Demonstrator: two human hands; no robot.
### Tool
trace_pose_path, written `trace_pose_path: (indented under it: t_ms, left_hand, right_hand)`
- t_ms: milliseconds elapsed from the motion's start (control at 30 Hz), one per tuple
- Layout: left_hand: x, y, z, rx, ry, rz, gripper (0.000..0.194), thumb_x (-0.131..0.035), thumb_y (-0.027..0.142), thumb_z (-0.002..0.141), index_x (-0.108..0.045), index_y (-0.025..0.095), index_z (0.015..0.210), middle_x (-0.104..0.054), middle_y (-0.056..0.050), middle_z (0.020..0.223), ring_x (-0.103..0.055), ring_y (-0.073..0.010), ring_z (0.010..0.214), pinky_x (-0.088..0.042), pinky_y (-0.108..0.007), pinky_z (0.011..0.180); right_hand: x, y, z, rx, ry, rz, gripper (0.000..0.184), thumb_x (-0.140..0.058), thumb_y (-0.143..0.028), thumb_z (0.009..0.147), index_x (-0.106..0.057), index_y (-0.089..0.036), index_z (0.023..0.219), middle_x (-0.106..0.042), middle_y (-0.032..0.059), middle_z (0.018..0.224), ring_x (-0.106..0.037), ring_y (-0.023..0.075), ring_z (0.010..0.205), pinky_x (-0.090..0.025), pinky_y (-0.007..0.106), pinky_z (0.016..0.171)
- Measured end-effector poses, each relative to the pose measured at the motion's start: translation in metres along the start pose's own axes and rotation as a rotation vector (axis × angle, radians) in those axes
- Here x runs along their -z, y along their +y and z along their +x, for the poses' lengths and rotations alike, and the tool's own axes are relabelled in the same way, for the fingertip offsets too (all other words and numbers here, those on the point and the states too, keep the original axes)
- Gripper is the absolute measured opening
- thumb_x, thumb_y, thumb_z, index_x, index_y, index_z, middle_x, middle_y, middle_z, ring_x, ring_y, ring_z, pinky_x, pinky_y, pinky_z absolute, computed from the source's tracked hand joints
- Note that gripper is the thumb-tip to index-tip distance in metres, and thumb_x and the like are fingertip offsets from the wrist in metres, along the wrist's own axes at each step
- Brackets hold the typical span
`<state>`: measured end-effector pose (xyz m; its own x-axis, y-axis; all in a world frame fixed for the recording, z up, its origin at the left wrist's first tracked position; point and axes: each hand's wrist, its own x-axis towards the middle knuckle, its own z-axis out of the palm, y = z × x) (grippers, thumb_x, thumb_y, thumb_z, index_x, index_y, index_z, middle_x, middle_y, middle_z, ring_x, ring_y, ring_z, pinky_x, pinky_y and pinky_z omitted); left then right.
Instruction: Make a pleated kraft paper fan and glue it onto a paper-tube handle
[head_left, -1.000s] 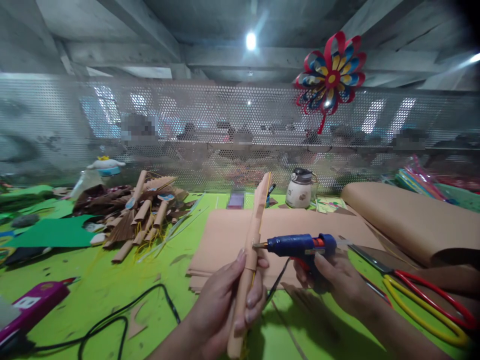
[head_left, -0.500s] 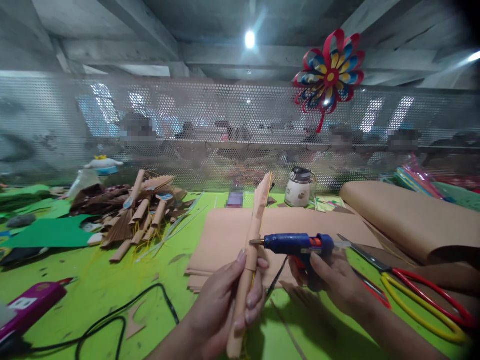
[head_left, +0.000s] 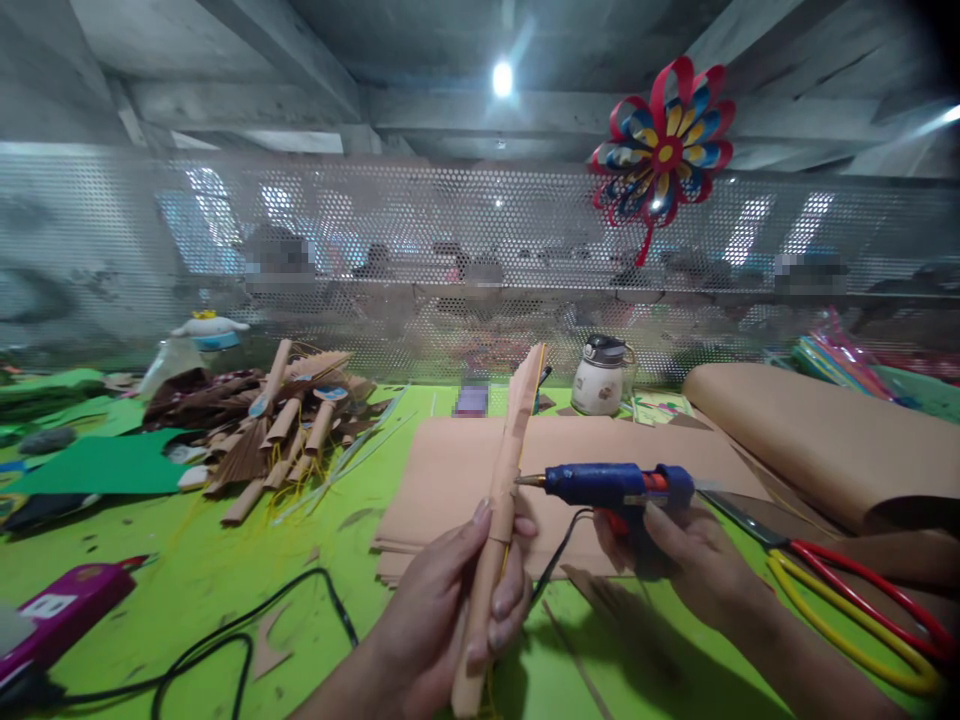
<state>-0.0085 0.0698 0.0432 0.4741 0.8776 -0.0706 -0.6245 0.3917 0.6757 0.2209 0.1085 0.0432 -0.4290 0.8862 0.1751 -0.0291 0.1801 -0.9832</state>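
My left hand (head_left: 457,590) is closed around a folded brown paper fan (head_left: 508,460) with a rolled paper handle, held upright and leaning slightly right. A yellow string runs along its right edge. My right hand (head_left: 690,560) grips a blue hot glue gun (head_left: 615,485) by its handle. The metal nozzle points left and lies at the fan's right side, close to where the pleats meet the handle; whether it touches, I cannot tell. Behind both hands lies a stack of brown paper sheets (head_left: 450,460) on the green table (head_left: 360,610).
Scissors with red and yellow handles (head_left: 855,600) lie at the right, below a folded roll of brown paper (head_left: 810,430). Several brown paper fans (head_left: 300,420) are piled at the left. A purple power strip (head_left: 67,610) with a black cable sits front left. A bottle (head_left: 598,378) stands behind.
The glue gun has moved to the right, its nozzle shifting from across the fan's front to its right side. My left hand and the fan stay nearly in place.
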Motion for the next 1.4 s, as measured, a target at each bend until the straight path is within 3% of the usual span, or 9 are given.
trace_pose_path:
  t_ms: [167,433,600,733,867,967,1133,1267,1400]
  left_hand:
    - [0.0,-0.001,0.0,0.006,-0.012,-0.006,0.04,-0.028,0.038,0.097,-0.058,0.012,0.096,-0.044,0.003,0.053,-0.039,-0.0038,0.034,-0.02,-0.014,0.031]
    - [0.002,0.002,-0.001,0.018,-0.054,-0.016,0.04,-0.026,0.039,0.097,-0.056,0.013,0.101,-0.044,0.003,0.053,-0.037,-0.0039,0.033,-0.019,-0.014,0.03]
    - [0.003,0.001,0.002,-0.028,-0.002,-0.017,0.031,-0.031,0.039,0.096,-0.053,0.016,0.095,-0.045,0.002,0.054,-0.039,-0.0054,0.036,-0.019,-0.013,0.03]
    - [0.003,0.003,0.003,-0.089,0.084,-0.001,0.029,-0.035,0.037,0.095,-0.053,0.015,0.09,-0.044,0.003,0.054,-0.039,-0.0054,0.038,-0.021,-0.012,0.031]
    - [0.007,0.007,0.004,-0.139,0.116,0.035,0.027,-0.038,0.036,0.094,-0.053,0.014,0.088,-0.045,0.002,0.056,-0.041,-0.0057,0.041,-0.024,-0.012,0.033]
    - [0.01,0.007,0.005,-0.148,0.118,0.06,0.025,-0.04,0.036,0.094,-0.053,0.015,0.091,-0.047,0.002,0.057,-0.04,-0.0054,0.042,-0.027,-0.012,0.036]
    - [0.014,0.005,0.008,-0.164,0.156,0.118,0.025,-0.042,0.036,0.093,-0.054,0.014,0.093,-0.049,0.002,0.057,-0.041,-0.0055,0.041,-0.029,-0.014,0.037]
    - [0.016,0.004,0.011,-0.173,0.218,0.151,0.027,-0.041,0.037,0.093,-0.054,0.014,0.092,-0.05,0.001,0.056,-0.044,-0.007,0.042,-0.029,-0.015,0.037]
    - [0.019,0.003,0.012,-0.154,0.212,0.174,0.027,-0.042,0.038,0.092,-0.055,0.015,0.092,-0.051,0.0,0.057,-0.045,-0.0075,0.043,-0.03,-0.015,0.038]
  right_hand:
    - [-0.006,0.004,0.001,0.019,-0.049,-0.045,0.046,-0.047,-0.052,0.088,-0.066,-0.01,0.084,-0.058,0.0074,0.066,-0.05,0.0153,0.059,-0.038,0.028,0.055]
    - [0.001,0.0,-0.002,0.041,0.022,0.007,0.041,-0.052,-0.049,0.086,-0.068,-0.012,0.085,-0.06,0.0085,0.066,-0.053,0.0177,0.061,-0.044,0.031,0.058]
    - [0.009,-0.002,0.004,0.176,0.193,0.091,0.037,-0.052,-0.048,0.085,-0.067,-0.015,0.083,-0.065,0.0118,0.079,-0.055,0.0177,0.061,-0.045,0.031,0.057]
    - [0.026,0.013,0.024,0.108,0.386,-0.363,0.04,-0.047,-0.05,0.088,-0.065,-0.015,0.086,-0.061,0.0066,0.068,-0.052,0.0155,0.057,-0.041,0.027,0.052]
    - [0.038,0.037,0.057,0.139,0.431,-0.872,0.038,-0.045,-0.045,0.087,-0.064,-0.012,0.086,-0.059,0.0061,0.066,-0.055,0.0186,0.06,-0.043,0.028,0.055]
    - [0.036,0.052,0.085,0.184,0.383,-0.98,0.021,-0.058,-0.028,0.076,-0.066,-0.013,0.089,-0.059,0.0073,0.079,-0.056,0.0209,0.074,-0.045,0.03,0.069]
    - [0.022,0.071,0.132,0.238,0.317,-1.117,0.013,-0.059,-0.011,0.067,-0.065,-0.013,0.079,-0.057,0.0098,0.087,-0.051,0.0238,0.089,-0.043,0.033,0.079]
    - [0.02,0.078,0.16,0.295,0.287,-1.18,0.013,-0.059,-0.009,0.069,-0.063,-0.012,0.081,-0.057,0.0117,0.094,-0.05,0.0248,0.091,-0.042,0.036,0.081]
    - [0.025,0.08,0.161,0.389,0.217,-1.203,0.016,-0.062,-0.013,0.071,-0.063,-0.013,0.088,-0.056,0.0105,0.099,-0.05,0.0239,0.093,-0.043,0.035,0.082]
